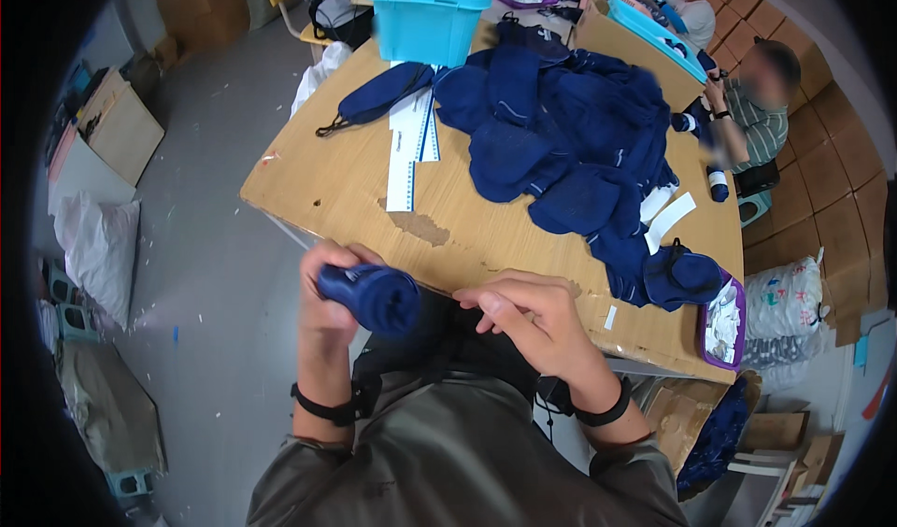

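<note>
Holding a rolled navy cloth (374, 295) end-on, the left hand (327, 298) is clenched around it just off the near edge of the bench (327, 186), over the person's lap. The roll looks tight and cylindrical, with its free end pointing right toward the right hand (528, 320).

The right hand is beside the roll, apart from it, fingers curled loosely, thumb forward, grasping nothing visible. It rests at the bench edge.

Judged from this position, the step in hand is securing or finishing the roll. To do it well:
- Keep the left grip firm around the middle so the layers do not loosen.
- Bring the right hand to the open end and square it before any wrap goes on.
- Work close to the bench edge so the roll can be steadied against it.

Farther along the bench lie white paper strips (408, 149), then a heap of navy cloths (570, 144), more strips (668, 217), and a purple tray (724, 326) of white scraps at the right corner. A blue bin (430, 8) stands at the far edge.
</note>
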Motion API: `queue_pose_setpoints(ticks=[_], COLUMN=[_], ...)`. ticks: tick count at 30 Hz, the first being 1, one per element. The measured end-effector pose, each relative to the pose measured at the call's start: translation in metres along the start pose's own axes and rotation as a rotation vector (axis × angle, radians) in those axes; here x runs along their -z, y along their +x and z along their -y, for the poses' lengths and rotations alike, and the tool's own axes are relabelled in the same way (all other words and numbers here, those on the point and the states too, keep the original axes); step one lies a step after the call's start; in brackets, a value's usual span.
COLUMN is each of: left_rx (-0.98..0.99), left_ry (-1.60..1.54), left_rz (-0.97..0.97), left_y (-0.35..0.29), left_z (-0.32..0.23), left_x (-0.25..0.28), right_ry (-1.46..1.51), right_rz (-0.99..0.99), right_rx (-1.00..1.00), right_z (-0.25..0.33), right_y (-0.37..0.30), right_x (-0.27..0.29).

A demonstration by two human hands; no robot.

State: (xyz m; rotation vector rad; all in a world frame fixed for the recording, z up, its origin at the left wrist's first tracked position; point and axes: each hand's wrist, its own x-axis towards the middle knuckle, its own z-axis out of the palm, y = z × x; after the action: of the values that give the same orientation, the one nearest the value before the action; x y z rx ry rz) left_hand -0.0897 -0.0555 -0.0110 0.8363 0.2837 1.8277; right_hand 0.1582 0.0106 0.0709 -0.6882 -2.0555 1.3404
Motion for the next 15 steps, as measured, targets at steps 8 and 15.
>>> queue_pose_setpoints(ticks=[8, 15], left_rx=[0.01, 0.006], left_ry=[-0.296, -0.298], left_rz=[0.034, 0.19], left_y=[0.037, 0.064], left_z=[-0.005, -0.002], left_x=[0.051, 0.057], right_ry=[-0.304, -0.591], right_rz=[0.213, 0.047], right_rx=[-0.019, 0.194], right_z=[-0.014, -0.062], right_y=[0.059, 0.138], right_x=[-0.004, -0.014])
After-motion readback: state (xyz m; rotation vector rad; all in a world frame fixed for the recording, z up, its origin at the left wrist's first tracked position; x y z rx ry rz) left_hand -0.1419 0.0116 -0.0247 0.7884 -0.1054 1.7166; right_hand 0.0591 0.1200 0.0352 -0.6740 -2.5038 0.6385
